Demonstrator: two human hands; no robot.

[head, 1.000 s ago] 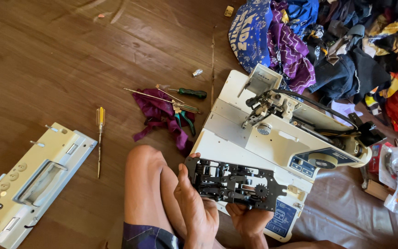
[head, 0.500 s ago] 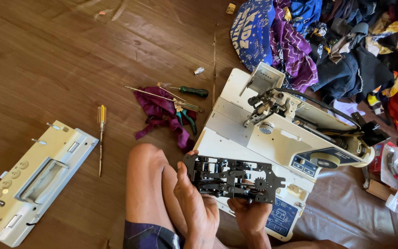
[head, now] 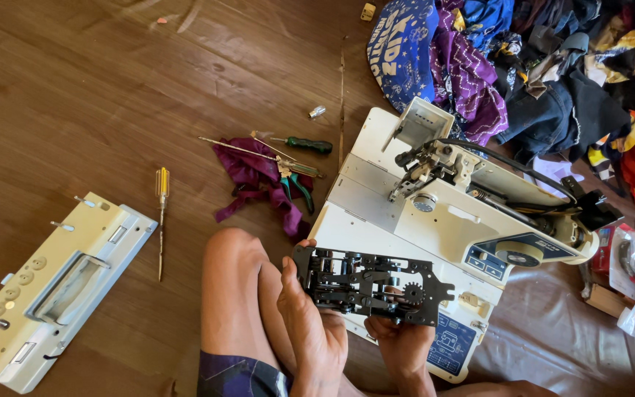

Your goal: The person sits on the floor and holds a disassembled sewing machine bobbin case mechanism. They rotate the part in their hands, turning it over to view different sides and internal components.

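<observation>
Black gear mechanism gripped by fingers of both hands, above dark wooden floor beside heaped clothes.

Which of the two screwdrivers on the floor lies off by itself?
The yellow-handled screwdriver, alone on bare floor beside the detached cover panel. The green-handled screwdriver lies by the purple cloth and pliers.

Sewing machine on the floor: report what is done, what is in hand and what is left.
Done: the cream cover panel lies detached on the wooden floor, and the white sewing machine lies opened. In hand: the left hand and right hand hold a black geared mechanism plate. Left: machine not closed; yellow-handled screwdriver and green-handled screwdriver lie out.
</observation>
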